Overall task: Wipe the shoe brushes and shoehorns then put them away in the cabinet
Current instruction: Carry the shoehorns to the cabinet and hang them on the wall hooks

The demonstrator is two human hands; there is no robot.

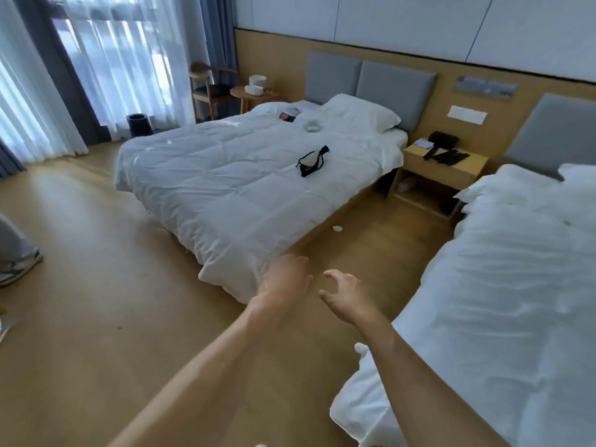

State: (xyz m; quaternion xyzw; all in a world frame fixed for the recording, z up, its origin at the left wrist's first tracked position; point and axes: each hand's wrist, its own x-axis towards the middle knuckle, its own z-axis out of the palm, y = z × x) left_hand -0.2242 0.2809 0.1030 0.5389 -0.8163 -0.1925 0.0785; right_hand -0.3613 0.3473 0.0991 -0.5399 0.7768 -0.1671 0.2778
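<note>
Both of my arms reach forward over the wooden floor, between two beds. My left hand (pixel 283 280) is seen from the back near the corner of the far bed (pixel 225 175), fingers loosely bent and holding nothing. My right hand (pixel 343 293) is beside it, fingers spread and loosely curled, also holding nothing. Far ahead, on the wooden nightstand (pixel 451 177) between the beds, lie several long dark items (pixel 448 156), too blurred to tell what they are. No cloth shows in either hand.
The near bed (pixel 500 301) fills the right side. A black and white item (pixel 312 162) and small objects lie on the far bed. A round table (pixel 248 91), a chair (pixel 209 85) and a black bin (pixel 139 124) stand by the curtains. Another person's shoe (pixel 17 267) shows at the left edge.
</note>
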